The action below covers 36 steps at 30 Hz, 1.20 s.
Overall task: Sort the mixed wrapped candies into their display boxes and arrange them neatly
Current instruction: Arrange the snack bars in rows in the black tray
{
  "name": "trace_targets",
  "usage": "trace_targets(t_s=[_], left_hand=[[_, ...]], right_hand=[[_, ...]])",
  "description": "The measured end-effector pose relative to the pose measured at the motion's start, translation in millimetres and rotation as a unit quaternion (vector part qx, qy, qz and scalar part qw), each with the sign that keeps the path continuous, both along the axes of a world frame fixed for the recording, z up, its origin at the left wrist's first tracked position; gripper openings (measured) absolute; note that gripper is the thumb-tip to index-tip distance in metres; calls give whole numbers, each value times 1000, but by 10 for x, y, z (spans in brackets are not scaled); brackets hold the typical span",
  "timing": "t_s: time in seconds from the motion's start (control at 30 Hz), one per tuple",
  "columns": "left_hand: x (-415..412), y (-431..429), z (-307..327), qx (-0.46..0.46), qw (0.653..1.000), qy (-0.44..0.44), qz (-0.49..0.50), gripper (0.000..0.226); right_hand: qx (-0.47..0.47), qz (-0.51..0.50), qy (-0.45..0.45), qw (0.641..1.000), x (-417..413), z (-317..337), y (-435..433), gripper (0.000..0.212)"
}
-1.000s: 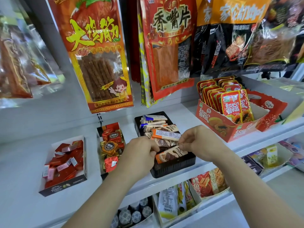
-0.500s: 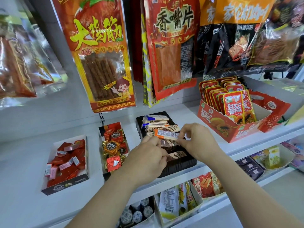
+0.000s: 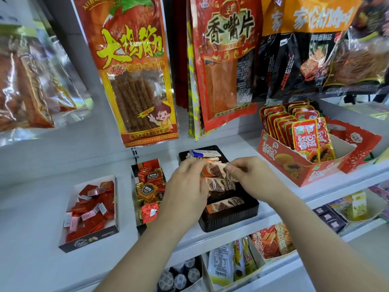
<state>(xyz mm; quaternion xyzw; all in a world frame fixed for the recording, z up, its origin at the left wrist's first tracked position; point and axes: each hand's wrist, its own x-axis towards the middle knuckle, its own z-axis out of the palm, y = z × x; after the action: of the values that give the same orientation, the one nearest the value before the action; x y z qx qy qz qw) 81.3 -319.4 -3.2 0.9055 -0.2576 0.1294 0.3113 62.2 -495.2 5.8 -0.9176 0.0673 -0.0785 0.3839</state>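
Left hand [image 3: 185,186]: fingers pinched the left end of a brown-and-white candy bar [image 3: 215,170].
Right hand [image 3: 250,178]: fingers pinched the bar's right end.
Candy bar: held over the black tray [image 3: 231,221], above other bars [image 3: 223,204] lying inside.
Left of tray: box of foil candies [image 3: 148,187], then box of red squares [image 3: 90,207].

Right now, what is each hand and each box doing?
left hand: pinches one end of the wafer bar
right hand: pinches its other end
black tray: open, bars inside
white box: open, red candies jumbled
red box: open, packets upright
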Motion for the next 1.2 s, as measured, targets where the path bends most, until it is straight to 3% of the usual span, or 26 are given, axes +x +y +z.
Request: trace_targets(t_s=[0.1, 0.27, 0.4, 0.5, 0.6, 0.73, 0.9, 1.2], left_hand=[[4, 20, 26, -73, 996, 44, -12, 41], [-8, 70, 113, -179, 974, 136, -26, 32], [4, 92, 137, -267, 932, 242, -28, 22], [1, 91, 135, -272, 910, 311, -30, 25], [-22, 71, 135, -267, 903, 335, -27, 21], [-39, 41, 91, -201, 934, 296, -13, 12], [-68, 6, 46, -44, 975, 219, -6, 14], [-147, -32, 47, 97, 987, 131, -6, 19]], right_hand=[[112, 35, 20, 993, -62, 144, -3, 29], [204, 59, 38, 976, -88, 205, -45, 22], [247, 53, 44, 967, -97, 207, -83, 15], [266, 26, 33, 963, -122, 236, -140, 11], [226, 19, 35, 973, -170, 266, -199, 8], [121, 17, 56, 991, -207, 252, -230, 3], [34, 14, 104, 994, -180, 134, -223, 8], [-44, 20, 134, 990, -153, 76, -156, 6]])
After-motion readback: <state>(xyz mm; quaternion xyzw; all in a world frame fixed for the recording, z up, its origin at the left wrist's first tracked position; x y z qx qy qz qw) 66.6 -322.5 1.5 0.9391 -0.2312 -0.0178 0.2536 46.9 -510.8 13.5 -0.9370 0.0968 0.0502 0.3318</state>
